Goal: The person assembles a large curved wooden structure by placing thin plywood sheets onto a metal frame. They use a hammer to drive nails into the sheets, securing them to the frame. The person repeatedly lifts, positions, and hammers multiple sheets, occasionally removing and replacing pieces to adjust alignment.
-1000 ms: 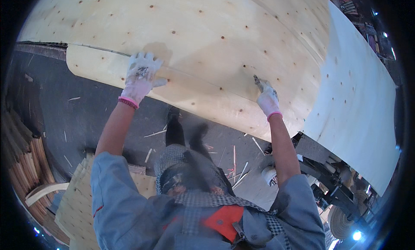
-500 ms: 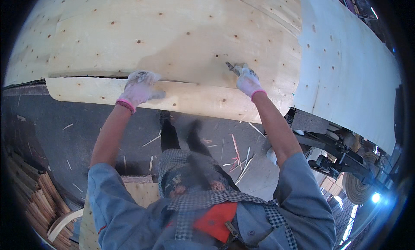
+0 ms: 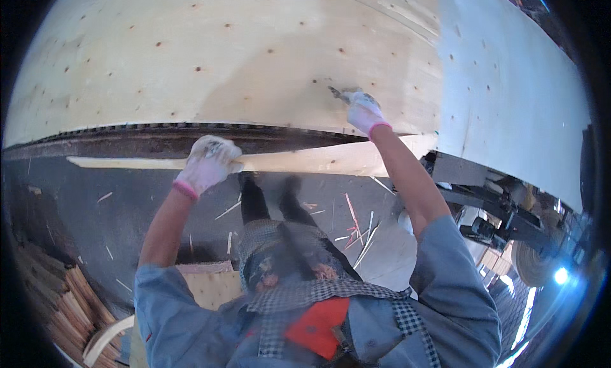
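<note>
A wide pale veneer sheet (image 3: pixel 223 62) with small dark knots fills the upper view and lies over a dark stack edge (image 3: pixel 159 134). Its near edge (image 3: pixel 305 159) sags below that dark line as a thin strip. My left hand (image 3: pixel 207 165), in a white glove with a pink cuff, is closed around this hanging edge. My right hand (image 3: pixel 363 110), gloved the same way, sits higher on the sheet's surface with its fingers pinched together; something small and dark pokes out past the fingertips. Both arms reach up and forward.
A second pale panel (image 3: pixel 509 100) curves down the right side. Below it stand a dark machine frame (image 3: pixel 503 218) and a roll (image 3: pixel 531 260). Wood splinters (image 3: pixel 356 221) litter the dark floor. Stacked wood strips (image 3: pixel 57 304) lie at lower left, a plywood piece (image 3: pixel 203 285) by my legs.
The sheet has slid up and away over the stack, exposing the dark stack edge. My right hand rose with it; my left hand dropped lower, holding the sagging near edge.
</note>
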Tool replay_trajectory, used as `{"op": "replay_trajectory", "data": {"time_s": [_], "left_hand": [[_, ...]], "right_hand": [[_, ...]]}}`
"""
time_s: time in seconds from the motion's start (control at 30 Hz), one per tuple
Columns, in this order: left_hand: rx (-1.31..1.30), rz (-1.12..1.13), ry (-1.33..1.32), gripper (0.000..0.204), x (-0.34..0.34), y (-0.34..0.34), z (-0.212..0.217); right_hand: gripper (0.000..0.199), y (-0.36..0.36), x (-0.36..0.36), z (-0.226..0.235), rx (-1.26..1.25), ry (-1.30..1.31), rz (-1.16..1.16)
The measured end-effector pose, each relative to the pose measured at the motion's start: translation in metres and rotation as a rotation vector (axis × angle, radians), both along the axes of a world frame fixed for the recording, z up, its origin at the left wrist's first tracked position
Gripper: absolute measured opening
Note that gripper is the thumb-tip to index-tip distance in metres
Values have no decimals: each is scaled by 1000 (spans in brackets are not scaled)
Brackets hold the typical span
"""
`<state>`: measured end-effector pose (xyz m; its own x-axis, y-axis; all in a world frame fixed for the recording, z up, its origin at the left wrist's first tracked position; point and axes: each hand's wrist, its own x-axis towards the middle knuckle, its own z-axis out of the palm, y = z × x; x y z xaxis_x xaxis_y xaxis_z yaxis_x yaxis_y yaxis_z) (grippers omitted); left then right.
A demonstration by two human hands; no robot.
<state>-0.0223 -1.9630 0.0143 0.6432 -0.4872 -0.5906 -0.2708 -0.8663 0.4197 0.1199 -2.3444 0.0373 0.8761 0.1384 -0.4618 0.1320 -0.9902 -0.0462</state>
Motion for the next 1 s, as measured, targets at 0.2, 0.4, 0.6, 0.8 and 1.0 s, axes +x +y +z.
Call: {"op": "replay_trajectory", "data": {"time_s": [0.2, 0.4, 0.6, 0.8, 1.0], "left_hand": [[-77, -258, -666, 26, -116, 23, -25], [-105, -133, -779, 13, -171, 3, -15], [-107, -132, -449, 4, -153, -44, 53], [2, -280, -587, 5, -144, -43, 93], [34, -363, -616, 5, -91, -30, 206]], "right_hand": [[28, -13, -4, -27, 36, 23, -58], [35, -21, 1, -21, 48, -19, -51], [49, -19, -78, 54, 218, 57, -38], [51, -48, -228, 81, 602, 64, -14], [51, -96, -279, 109, 375, 19, 62]]}}
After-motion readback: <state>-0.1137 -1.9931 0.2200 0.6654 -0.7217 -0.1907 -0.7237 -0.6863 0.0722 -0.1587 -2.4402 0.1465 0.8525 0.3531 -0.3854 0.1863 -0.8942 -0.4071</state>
